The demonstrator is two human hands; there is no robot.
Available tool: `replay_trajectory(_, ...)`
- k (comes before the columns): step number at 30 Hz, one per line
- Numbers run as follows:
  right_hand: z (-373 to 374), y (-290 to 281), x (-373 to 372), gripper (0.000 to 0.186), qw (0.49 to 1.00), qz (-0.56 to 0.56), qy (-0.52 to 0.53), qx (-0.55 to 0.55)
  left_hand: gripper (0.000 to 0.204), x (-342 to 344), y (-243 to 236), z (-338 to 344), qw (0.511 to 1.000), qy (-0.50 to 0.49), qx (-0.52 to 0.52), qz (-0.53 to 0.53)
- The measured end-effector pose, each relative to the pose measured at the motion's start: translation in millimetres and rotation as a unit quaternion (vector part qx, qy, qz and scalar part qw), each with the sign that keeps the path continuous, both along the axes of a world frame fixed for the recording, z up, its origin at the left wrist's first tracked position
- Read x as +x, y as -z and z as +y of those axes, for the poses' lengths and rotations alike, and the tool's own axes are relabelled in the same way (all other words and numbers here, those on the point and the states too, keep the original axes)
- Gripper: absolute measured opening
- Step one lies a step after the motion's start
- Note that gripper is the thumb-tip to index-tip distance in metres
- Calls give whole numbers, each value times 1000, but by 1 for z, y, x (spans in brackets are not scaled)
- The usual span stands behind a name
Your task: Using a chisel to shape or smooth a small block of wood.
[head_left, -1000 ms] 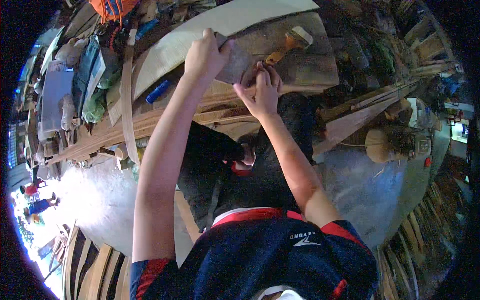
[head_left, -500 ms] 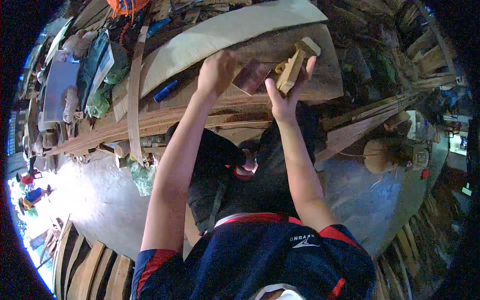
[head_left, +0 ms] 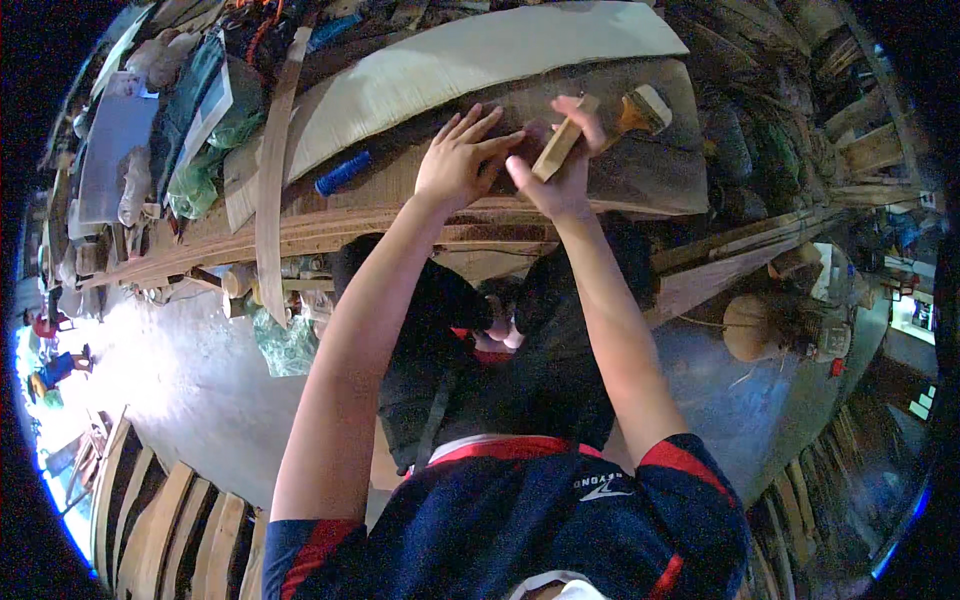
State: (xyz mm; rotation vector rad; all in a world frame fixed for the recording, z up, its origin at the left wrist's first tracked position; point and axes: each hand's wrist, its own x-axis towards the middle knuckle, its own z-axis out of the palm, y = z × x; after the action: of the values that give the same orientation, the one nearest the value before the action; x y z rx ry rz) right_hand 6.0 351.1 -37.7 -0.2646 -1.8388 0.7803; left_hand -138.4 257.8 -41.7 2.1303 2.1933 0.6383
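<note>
In my right hand (head_left: 562, 190) is a small pale wooden block (head_left: 562, 148), gripped between the thumb and fingers. Beneath the block lies a dark reddish-brown sheet (head_left: 537, 132), mostly hidden by my hands; it resembles sandpaper. My left hand (head_left: 458, 168) has its fingers spread, palm down, over the brown board (head_left: 400, 190). Its index fingertip reaches the sheet's left side. Just beyond my right hand a flat brush (head_left: 640, 110) with pale bristles lies on the board. Left of my left hand sits a blue cylinder (head_left: 343, 173), perhaps a thread spool.
A long pale curved board (head_left: 450, 70) lies along the far side. One narrow wooden strip (head_left: 273, 190) crosses at left, beside plastic bags (head_left: 195, 185). Stacked planks (head_left: 190, 540) stand at lower left. At right is a rounded tan object (head_left: 750, 328) on the floor.
My left hand has come toward the sheet and its fingers have spread. With the block, my right hand has turned and come over the sheet. The view has shifted slightly.
</note>
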Motion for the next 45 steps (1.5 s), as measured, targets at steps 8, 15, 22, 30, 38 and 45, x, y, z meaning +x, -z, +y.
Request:
replay_trajectory(8,-4,1,16,92,992,-50,-110,-33,38,0,7,1,1000,-10,26,-4)
replay_trajectory(15,9,-7,34,102,984,-150,-91,24,38,1,5,3,999,-12,28,-15)
replay_trajectory(22,22,3,27,95,995,-96,1,37,39,4,1,3,999,-12,28,-28)
replay_trajectory(30,11,-5,20,87,994,-101,23,35,39,2,0,3,1000,-6,24,-10)
replay_trajectory(38,14,-10,22,84,991,-113,54,52,39,2,5,3,999,-9,37,-30)
replay_trajectory(45,19,-8,27,84,990,-114,77,38,39,6,2,5,999,-11,48,-18)
